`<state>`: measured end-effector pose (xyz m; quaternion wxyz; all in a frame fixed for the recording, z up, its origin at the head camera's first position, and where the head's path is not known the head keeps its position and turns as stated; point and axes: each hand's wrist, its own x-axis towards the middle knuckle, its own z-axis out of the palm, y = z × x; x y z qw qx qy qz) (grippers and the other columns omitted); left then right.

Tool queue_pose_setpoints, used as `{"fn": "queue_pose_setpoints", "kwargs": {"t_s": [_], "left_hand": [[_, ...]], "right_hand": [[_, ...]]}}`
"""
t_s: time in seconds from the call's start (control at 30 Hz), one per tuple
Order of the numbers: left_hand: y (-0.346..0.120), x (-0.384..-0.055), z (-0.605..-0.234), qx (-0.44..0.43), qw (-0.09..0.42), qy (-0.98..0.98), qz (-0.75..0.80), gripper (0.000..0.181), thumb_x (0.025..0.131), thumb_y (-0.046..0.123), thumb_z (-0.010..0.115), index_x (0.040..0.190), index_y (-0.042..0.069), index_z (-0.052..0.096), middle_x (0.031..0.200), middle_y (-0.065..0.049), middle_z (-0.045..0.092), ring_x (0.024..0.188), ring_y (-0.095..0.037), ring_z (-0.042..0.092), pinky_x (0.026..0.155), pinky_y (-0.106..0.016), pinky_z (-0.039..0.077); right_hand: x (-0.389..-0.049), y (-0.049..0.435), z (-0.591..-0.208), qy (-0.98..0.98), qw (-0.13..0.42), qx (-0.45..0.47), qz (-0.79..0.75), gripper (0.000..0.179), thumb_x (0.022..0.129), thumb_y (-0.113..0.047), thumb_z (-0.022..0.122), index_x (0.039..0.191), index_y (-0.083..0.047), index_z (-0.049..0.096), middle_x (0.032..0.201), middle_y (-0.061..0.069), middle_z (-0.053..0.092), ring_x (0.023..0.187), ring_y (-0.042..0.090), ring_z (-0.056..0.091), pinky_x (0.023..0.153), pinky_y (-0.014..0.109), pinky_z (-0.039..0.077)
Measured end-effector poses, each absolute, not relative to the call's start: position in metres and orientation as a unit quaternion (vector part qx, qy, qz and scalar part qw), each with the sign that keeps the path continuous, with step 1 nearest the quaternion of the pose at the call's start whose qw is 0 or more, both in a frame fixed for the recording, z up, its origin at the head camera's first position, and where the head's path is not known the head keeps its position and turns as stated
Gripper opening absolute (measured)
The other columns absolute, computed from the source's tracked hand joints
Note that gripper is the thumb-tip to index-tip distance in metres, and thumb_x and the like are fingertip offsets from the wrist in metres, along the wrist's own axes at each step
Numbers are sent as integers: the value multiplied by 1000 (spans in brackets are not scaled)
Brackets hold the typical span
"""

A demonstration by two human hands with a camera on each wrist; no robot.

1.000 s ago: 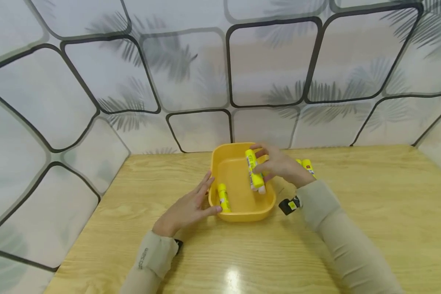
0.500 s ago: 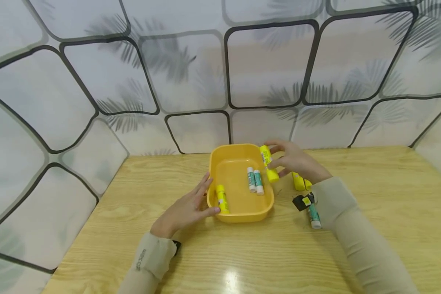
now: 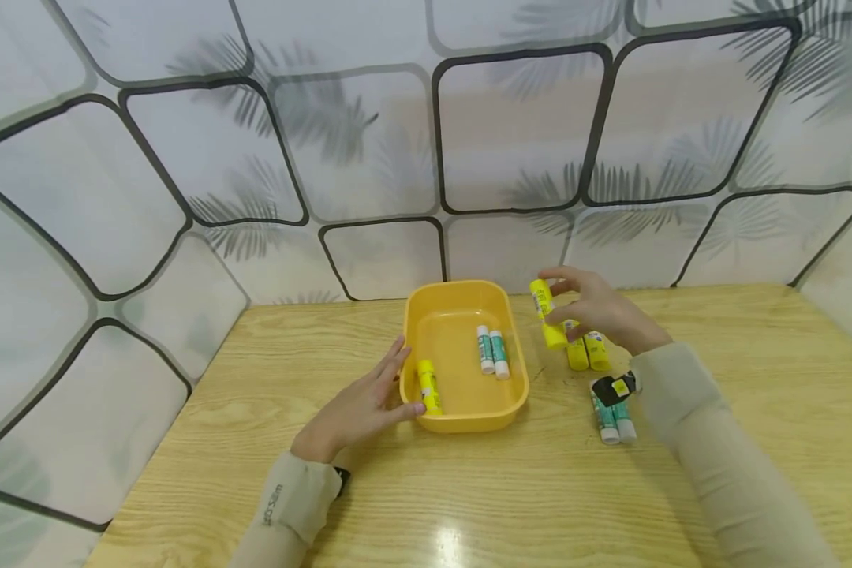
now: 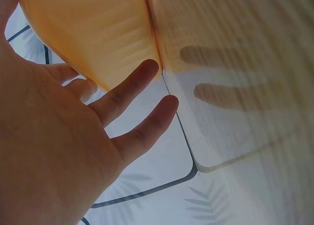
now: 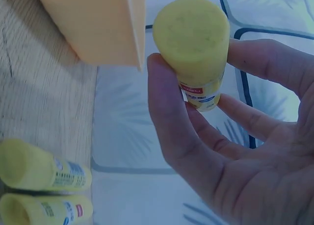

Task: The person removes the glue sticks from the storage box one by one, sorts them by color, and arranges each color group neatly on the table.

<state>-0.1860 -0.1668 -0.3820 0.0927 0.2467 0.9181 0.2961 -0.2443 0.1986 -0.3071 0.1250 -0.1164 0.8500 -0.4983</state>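
Observation:
My right hand (image 3: pixel 603 309) pinches a yellow glue stick (image 3: pixel 548 314) between thumb and fingers, in the air just right of a yellow plastic bin (image 3: pixel 468 424). The right wrist view shows the end of this glue stick (image 5: pixel 191 34) facing the camera. My left hand (image 3: pixel 351 412) lies against the bin's left side, fingers extended and thumb at the front rim. Another yellow glue stick (image 3: pixel 430 388) lies in the bin's front left corner. Two white-and-green glue sticks (image 3: pixel 499 354) lie side by side towards its right side.
Right of the bin, two yellow glue sticks (image 3: pixel 597 352) lie together on the wooden table (image 3: pixel 426 493), partly behind my right hand. Nearer me, two white-and-green glue sticks (image 3: pixel 607 420) are partly covered by the wrist camera (image 3: pixel 614 388). A patterned backdrop (image 3: pixel 376 142) rises behind the table.
My right hand has carried the yellow glue stick from over the bin rightwards, past its rim. The two white-and-green glue sticks in the bin have come into full view. My left hand stays put.

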Motion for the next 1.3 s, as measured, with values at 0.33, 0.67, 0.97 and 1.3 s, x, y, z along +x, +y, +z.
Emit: {"fn": "queue_pose_setpoints", "kwargs": {"t_s": [0.33, 0.67, 0.97, 1.3], "left_hand": [[-164, -186, -381, 247, 94, 919, 292, 97, 96, 60, 59, 164, 12, 9, 170, 0, -1, 149, -33, 25, 114, -58, 30], [-161, -188, -381, 250, 94, 920, 289, 97, 96, 61, 57, 164, 13, 9, 170, 2, -2, 150, -34, 24, 114, -60, 29], [-161, -188, -382, 250, 98, 918, 291, 95, 97, 58, 59, 164, 13, 8, 169, 6, -4, 149, -33, 27, 114, -59, 30], [-165, -186, -380, 248, 99, 916, 299, 95, 98, 55, 60, 165, 14, 7, 170, 4, -4, 148, -36, 27, 114, -61, 30]], "right_hand": [[-245, 223, -310, 864, 123, -102, -478, 79, 93, -4, 66, 159, 0, 23, 152, 35, 30, 112, 39, 57, 75, 41, 58], [-243, 243, -312, 866, 118, -104, -474, 77, 94, -2, 64, 159, 2, 21, 152, 37, 27, 121, 47, 51, 79, 48, 58], [-243, 262, -312, 878, 120, -85, -454, 79, 93, -3, 64, 158, 3, 20, 152, 39, 26, 122, 50, 50, 80, 51, 58], [-246, 274, -318, 880, 126, -70, -453, 78, 94, -3, 63, 157, 6, 19, 151, 40, 25, 122, 52, 50, 83, 54, 57]]}}
